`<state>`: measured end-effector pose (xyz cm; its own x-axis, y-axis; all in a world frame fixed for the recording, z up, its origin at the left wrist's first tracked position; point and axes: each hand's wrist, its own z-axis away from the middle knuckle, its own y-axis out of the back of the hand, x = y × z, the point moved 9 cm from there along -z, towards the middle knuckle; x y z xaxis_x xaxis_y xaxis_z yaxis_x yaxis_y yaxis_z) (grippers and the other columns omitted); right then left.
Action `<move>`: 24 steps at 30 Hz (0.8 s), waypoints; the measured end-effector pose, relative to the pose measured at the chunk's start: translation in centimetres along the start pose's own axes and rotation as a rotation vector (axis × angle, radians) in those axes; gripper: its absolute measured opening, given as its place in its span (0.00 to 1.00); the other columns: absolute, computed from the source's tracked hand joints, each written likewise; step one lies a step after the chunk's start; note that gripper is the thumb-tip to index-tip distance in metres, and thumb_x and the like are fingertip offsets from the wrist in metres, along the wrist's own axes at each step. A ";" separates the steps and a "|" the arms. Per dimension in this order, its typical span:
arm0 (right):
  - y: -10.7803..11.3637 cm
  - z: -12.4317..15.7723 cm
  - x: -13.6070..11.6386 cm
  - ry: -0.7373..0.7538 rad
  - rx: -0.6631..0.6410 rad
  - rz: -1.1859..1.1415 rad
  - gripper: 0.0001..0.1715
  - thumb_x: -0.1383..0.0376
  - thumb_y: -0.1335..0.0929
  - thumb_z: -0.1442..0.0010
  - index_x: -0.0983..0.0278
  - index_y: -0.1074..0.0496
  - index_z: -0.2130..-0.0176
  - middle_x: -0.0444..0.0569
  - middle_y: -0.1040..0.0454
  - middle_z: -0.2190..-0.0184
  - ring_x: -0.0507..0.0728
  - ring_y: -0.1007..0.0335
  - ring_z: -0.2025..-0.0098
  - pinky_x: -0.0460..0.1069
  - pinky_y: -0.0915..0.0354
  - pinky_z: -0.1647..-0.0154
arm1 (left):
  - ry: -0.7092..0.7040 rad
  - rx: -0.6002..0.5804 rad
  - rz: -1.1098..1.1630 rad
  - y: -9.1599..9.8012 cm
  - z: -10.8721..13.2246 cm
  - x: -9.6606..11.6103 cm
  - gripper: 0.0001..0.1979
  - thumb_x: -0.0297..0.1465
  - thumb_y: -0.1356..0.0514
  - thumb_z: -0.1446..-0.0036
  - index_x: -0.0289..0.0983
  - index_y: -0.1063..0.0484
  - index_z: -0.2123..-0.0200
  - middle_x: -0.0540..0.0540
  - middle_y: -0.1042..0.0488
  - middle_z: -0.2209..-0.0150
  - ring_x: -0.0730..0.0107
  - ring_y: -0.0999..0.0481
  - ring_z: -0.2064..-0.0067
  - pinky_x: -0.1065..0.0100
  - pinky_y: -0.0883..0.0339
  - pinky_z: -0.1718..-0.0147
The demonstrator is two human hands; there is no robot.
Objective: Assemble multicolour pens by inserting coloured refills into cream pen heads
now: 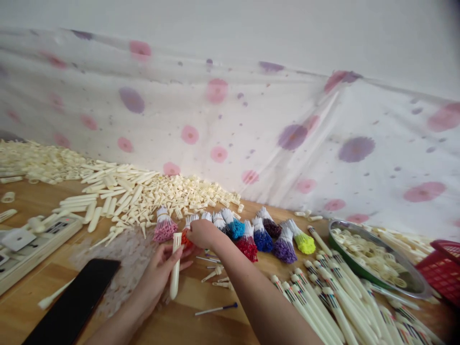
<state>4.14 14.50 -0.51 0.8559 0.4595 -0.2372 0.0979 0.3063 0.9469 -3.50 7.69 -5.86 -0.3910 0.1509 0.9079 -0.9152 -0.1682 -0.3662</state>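
Observation:
My left hand (158,268) is closed around a cream pen barrel (176,273), held upright with its slotted end on top. Just beyond it, my right hand (203,235) is bent down over an orange-tipped bundle of refills (187,235), its fingers curled; what lies between the fingertips is hidden. To the left of that bundle stands a pink-tipped bundle (165,225). Farther right are red (247,242), blue (262,235), purple (285,247) and yellow (304,239) bundles. A loose blue-tipped refill (216,309) lies on the table below my right forearm.
Cream pen parts (190,191) are heaped along the flowered sheet. At left lie a black phone (74,304) and a power strip (39,247). On the right are several assembled pens (334,292), a metal bowl of clips (373,258) and a red basket (440,268).

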 end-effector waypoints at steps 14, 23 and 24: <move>0.1 6.0 -1.0 0.004 0.092 0.015 0.10 0.70 0.38 0.41 0.70 0.28 0.67 0.58 0.25 0.66 0.61 0.29 0.62 0.50 0.36 0.67 | -0.023 -0.040 0.007 -0.6 -0.1 -0.7 0.18 0.41 0.30 0.63 0.37 0.32 0.75 0.46 0.21 0.65 0.55 0.23 0.55 0.56 0.29 0.56; 1.8 13.4 6.8 -0.014 0.218 -0.375 0.12 0.65 0.41 0.37 0.64 0.34 0.70 0.46 0.25 0.73 0.50 0.30 0.73 0.42 0.40 0.74 | -0.162 -0.051 -0.290 0.6 1.4 1.0 0.16 0.41 0.32 0.60 0.39 0.27 0.69 0.46 0.22 0.63 0.60 0.25 0.57 0.63 0.31 0.57; 1.3 14.0 7.4 0.031 0.186 -0.578 0.13 0.62 0.41 0.37 0.64 0.35 0.70 0.46 0.25 0.73 0.50 0.29 0.72 0.42 0.39 0.76 | -0.227 -0.056 -0.380 0.7 1.8 1.6 0.14 0.39 0.33 0.58 0.40 0.27 0.68 0.47 0.23 0.62 0.61 0.25 0.56 0.64 0.32 0.56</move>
<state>17.67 6.65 2.00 0.6229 0.2871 -0.7277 0.6316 0.3642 0.6844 -4.56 6.09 -4.28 -0.0006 -0.0268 0.9996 -0.9961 -0.0884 -0.0030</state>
